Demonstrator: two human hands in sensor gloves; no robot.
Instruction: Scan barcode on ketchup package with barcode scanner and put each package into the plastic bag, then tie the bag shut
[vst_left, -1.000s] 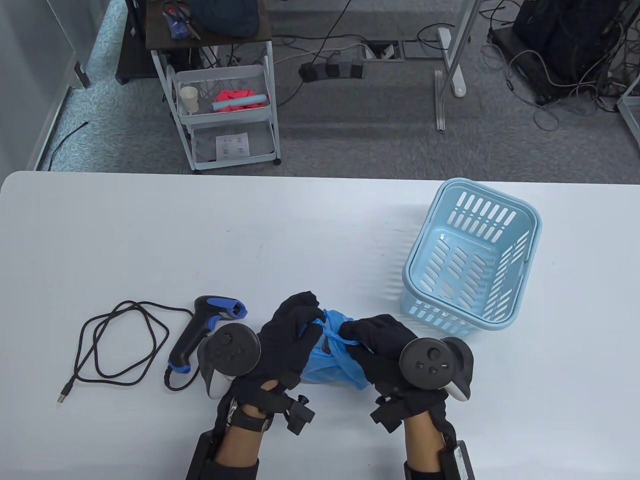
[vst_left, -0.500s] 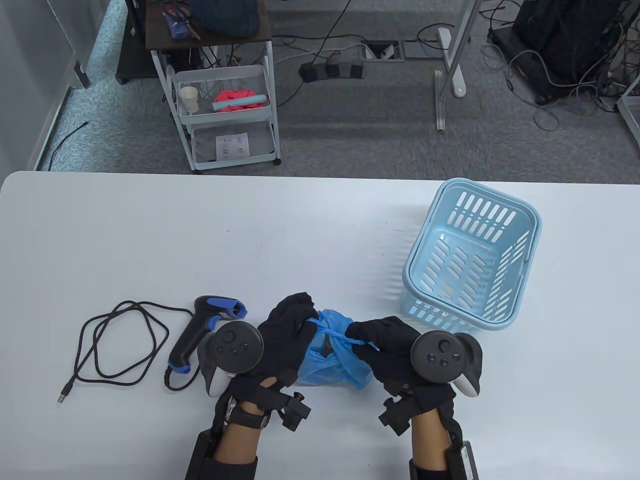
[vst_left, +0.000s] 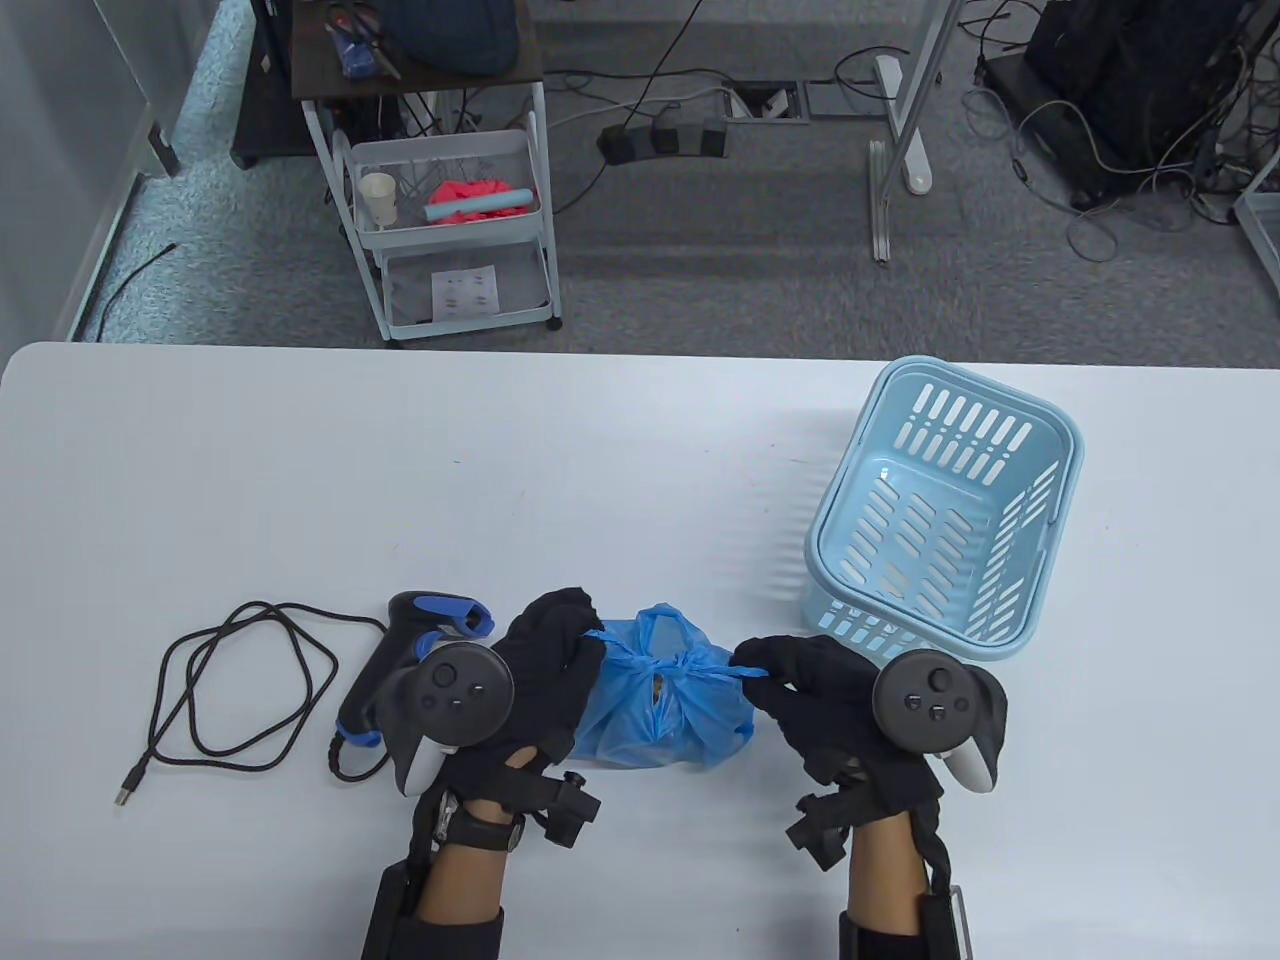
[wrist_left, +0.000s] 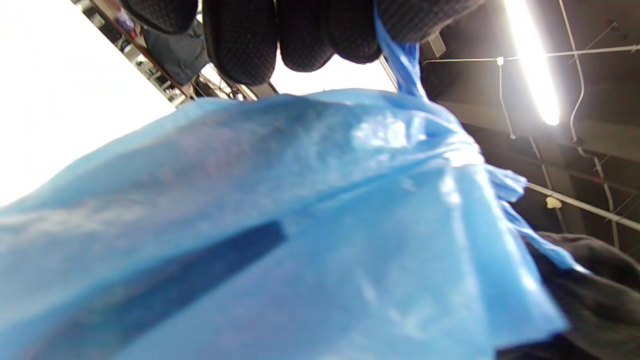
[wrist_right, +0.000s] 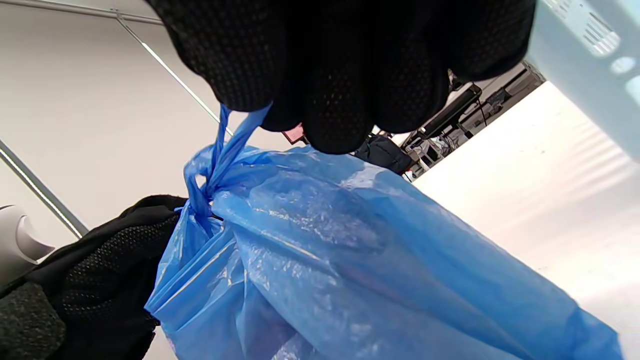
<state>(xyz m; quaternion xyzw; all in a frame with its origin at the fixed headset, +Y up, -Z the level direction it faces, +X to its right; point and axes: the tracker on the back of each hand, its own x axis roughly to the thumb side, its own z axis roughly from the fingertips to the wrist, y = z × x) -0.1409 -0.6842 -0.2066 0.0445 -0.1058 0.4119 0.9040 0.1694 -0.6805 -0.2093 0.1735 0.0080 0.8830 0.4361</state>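
A blue plastic bag (vst_left: 662, 710) lies on the white table (vst_left: 600, 470) near its front edge, its handles knotted at the top (vst_left: 665, 662). My left hand (vst_left: 545, 665) pinches the left handle end, my right hand (vst_left: 800, 680) pinches the right end, each off to its own side of the bag. The right wrist view shows the handle strip (wrist_right: 227, 145) running taut from my fingers (wrist_right: 325, 100) to the knot (wrist_right: 200, 202). In the left wrist view the bag (wrist_left: 300, 240) fills the frame under my fingers (wrist_left: 240, 45). The ketchup packages are hidden inside. The barcode scanner (vst_left: 400, 655) lies left of my left hand.
The scanner's black cable (vst_left: 230, 690) loops on the table at the left. A light blue slotted basket (vst_left: 945, 510) stands at the right, close beyond my right hand. A wheeled cart (vst_left: 440, 200) stands on the floor behind the table.
Both hands have pulled apart, left going left and right going right, drawing the handle ends outward. The knot has closed down on the bag's top.
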